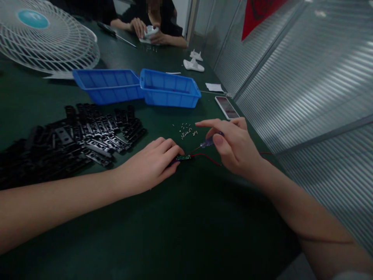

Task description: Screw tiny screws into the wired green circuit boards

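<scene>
Between the thumb and fingers of my left hand (pixel 159 161) is a small green circuit board (pixel 184 157), held down at the table top. A thin red wire (pixel 205 156) curves off its right end. My right hand (pixel 233 146) grips a small screwdriver (pixel 207 143) with a purplish handle, its index finger stretched out to the left. The screwdriver's thin tip points down and left, close to the board; whether it touches cannot be made out. Just beyond lies a scatter of small screws (pixel 187 133). My left fingers hide part of the board.
A heap of black plastic parts (pixel 99 136) spreads at left. Two blue bins (pixel 170 97) stand behind it, with a white fan (pixel 49 42) at far left. A phone (pixel 227 107) lies by the partition (pixel 294 77). Across the table, a person's hands (pixel 139 28) hold a white part.
</scene>
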A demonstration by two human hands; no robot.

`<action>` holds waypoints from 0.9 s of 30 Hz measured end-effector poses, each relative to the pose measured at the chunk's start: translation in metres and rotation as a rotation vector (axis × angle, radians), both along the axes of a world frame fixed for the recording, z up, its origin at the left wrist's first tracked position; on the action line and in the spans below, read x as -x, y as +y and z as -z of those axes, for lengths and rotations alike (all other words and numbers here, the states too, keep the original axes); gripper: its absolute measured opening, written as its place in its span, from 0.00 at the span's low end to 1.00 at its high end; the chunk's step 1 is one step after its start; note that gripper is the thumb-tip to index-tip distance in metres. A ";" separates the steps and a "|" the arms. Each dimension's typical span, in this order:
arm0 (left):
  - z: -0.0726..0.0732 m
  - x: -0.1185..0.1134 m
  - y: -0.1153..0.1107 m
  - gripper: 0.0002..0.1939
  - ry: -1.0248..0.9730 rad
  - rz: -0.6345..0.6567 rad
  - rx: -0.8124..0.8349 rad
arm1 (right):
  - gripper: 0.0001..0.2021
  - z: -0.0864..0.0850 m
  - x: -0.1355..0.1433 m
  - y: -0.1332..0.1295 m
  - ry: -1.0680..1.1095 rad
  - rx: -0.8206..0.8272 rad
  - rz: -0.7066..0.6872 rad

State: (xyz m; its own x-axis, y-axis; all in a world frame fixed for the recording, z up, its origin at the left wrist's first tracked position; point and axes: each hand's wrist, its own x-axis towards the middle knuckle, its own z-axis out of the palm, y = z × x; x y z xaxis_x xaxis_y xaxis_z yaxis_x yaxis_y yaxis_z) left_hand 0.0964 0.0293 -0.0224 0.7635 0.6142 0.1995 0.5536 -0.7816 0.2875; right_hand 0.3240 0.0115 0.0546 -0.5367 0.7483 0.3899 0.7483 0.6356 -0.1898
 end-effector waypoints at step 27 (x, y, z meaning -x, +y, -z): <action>-0.001 0.000 0.000 0.14 -0.011 0.013 -0.015 | 0.13 -0.002 -0.001 0.001 0.044 0.082 -0.094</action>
State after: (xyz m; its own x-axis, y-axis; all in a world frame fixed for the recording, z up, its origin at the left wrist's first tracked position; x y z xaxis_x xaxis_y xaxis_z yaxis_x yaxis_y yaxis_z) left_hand 0.0965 0.0289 -0.0210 0.7690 0.6012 0.2172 0.5404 -0.7929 0.2815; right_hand 0.3247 0.0122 0.0567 -0.5895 0.7259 0.3544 0.6760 0.6834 -0.2756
